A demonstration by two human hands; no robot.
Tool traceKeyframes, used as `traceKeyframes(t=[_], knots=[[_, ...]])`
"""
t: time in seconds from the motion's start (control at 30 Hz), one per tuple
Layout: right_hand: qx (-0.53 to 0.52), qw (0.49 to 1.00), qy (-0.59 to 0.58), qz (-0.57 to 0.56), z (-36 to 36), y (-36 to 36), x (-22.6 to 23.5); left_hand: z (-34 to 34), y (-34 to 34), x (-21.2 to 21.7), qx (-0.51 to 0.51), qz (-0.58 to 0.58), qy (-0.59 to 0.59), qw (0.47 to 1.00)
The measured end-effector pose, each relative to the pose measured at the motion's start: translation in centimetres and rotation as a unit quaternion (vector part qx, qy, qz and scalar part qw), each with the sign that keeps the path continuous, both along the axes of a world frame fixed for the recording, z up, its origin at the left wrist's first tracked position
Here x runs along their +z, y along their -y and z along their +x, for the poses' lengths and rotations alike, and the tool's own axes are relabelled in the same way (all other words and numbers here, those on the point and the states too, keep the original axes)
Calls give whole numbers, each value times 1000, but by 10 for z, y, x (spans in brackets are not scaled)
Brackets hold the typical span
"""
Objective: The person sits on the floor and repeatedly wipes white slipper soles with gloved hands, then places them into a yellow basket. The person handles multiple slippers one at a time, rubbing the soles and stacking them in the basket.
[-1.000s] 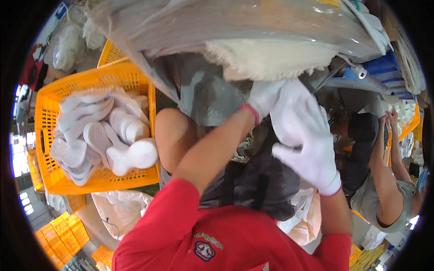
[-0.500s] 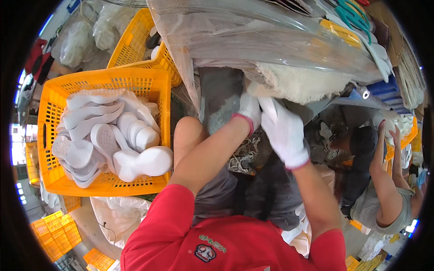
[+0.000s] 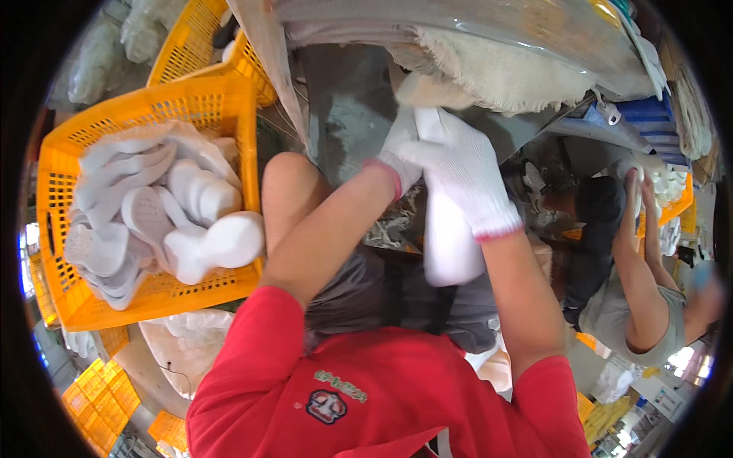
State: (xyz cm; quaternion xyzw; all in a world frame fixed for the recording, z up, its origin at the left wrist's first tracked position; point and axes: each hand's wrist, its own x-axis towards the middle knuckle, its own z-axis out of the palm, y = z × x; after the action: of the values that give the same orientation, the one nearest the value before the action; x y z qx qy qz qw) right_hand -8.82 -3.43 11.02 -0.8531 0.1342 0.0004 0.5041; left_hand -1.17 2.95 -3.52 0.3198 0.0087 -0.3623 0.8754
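Right hand [image 3: 462, 172], gloved in white, wraps its fingers around a long white moulded piece [image 3: 449, 244] held upright over the lap. Left hand [image 3: 401, 149], gloved too, closes on the same piece's upper end. Left of the knees, a yellow crate [image 3: 221, 99] holds white moulded soles [image 3: 153, 221]. Far right, another person [image 3: 649, 298] sits.

Space was tight up top: both gloved hands, left hand [image 3: 401, 156] and right hand [image 3: 462, 172], sat right under the fringed cloth edge [image 3: 489, 72] of the bench. The yellow crate [image 3: 202, 103] full of white soles [image 3: 164, 217] blocked the left side. A co-worker's arm [image 3: 637, 267] closed off the right. Open gap only over the lap, between the forearms.
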Motion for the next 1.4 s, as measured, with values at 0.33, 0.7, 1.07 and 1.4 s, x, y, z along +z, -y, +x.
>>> traceKeyframes(t=[0.33, 0.7, 1.07, 1.4], knots=[[-10, 939, -83, 334, -10, 1, 19, 45, 11, 47, 111, 30, 47, 992], [-37, 973, 74, -215, -13, -7, 2, 47, 10, -14, 117, 162, 376, 905], [-70, 952, 114, -274, -17, 2, -16, 6, -9, 29, 91, 148, -33, 984], [-61, 987, 127, -74, -9, 4, -18, 8, -13, 14, -17, -194, -145, 970]])
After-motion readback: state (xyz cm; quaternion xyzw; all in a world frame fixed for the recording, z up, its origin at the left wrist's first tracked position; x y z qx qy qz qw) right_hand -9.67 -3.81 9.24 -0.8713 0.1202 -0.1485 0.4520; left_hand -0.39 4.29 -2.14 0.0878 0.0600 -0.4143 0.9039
